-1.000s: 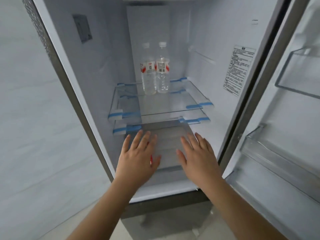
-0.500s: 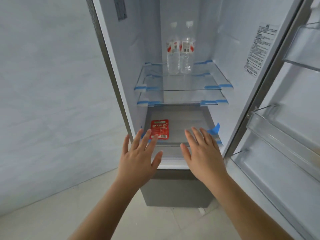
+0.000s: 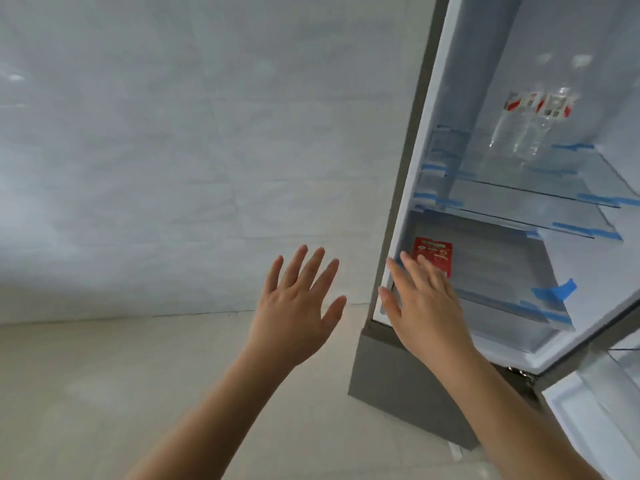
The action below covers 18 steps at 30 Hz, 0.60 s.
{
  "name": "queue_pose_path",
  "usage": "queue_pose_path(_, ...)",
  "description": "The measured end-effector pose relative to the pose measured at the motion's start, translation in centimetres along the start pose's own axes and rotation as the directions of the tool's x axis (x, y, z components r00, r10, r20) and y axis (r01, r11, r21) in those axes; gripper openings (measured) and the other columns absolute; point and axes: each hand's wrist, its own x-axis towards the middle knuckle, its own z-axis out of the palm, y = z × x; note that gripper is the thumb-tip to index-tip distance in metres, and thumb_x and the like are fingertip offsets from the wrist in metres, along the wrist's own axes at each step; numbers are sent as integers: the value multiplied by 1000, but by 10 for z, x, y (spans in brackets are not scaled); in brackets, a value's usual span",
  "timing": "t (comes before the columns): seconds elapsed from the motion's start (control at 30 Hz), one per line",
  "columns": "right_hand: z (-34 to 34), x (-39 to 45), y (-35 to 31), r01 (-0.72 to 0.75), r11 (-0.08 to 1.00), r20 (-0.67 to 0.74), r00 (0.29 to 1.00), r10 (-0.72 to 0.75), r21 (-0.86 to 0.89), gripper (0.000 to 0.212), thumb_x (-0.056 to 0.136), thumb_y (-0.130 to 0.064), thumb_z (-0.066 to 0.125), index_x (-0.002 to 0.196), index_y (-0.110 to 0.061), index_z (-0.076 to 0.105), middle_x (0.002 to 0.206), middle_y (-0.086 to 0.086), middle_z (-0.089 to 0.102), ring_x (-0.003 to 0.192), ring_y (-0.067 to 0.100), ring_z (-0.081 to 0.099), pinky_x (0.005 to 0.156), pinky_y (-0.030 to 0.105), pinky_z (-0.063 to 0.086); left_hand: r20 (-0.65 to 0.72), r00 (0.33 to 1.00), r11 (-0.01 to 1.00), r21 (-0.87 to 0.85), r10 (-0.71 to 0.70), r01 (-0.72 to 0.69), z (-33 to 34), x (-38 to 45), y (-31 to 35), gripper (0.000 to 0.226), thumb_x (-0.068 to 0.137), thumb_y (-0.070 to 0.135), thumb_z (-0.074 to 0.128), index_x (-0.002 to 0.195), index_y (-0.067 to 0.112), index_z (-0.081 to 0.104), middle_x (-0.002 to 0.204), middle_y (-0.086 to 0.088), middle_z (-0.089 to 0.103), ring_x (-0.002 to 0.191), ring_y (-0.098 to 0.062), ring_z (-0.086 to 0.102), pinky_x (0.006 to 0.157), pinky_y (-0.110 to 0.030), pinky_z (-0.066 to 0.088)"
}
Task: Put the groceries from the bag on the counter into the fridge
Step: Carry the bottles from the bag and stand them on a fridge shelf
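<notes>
Fridge is open on the right, with a red packet lying flat on the bottom shelf and two water bottles up on a glass shelf, kinda blurry. Both hands are out front, fingers spread and holding nothing: left hand is over the pale wall, right hand is in front of the fridge's lower left edge.

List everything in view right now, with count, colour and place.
open grey-sided fridge: one, white inside, right of frame
clear plastic water bottles: two, red-and-white labels, blurred, upright on upper glass shelf
glass shelves: two, clear with blue tape, mid fridge
flat red packet: one, on the lowest level, left side
blue tape strip: one, lower right front edge
pale wall: left of fridge
beige floor: below
left hand: fingers spread, empty
right hand: fingers straight, empty, before the fridge's left edge
</notes>
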Motion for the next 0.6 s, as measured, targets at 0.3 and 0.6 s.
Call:
queue_pose_path(0.3, 22, 8, -153, 259, 966, -3, 966, -259, 17, 78, 88, -58, -9, 153, -24, 17, 162, 1, 15, 149, 23, 9, 120, 39, 9, -12, 943, 943, 28, -331, 332, -30, -107, -135, 77, 87, 61, -7, 157, 34, 12, 166, 8, 2, 152, -13, -12, 122, -39, -10)
queue_pose_path(0.6, 37, 18, -275, 511, 857, -11, 859, -512, 60, 70, 93, -53, 7, 147, -21, 38, 155, 4, 35, 143, 27, 27, 117, 42, 21, -42, 765, 763, 61, -643, 644, -48, -195, -214, 76, 87, 65, -5, 157, 36, 1, 166, 7, -4, 151, -16, -15, 123, -43, -5)
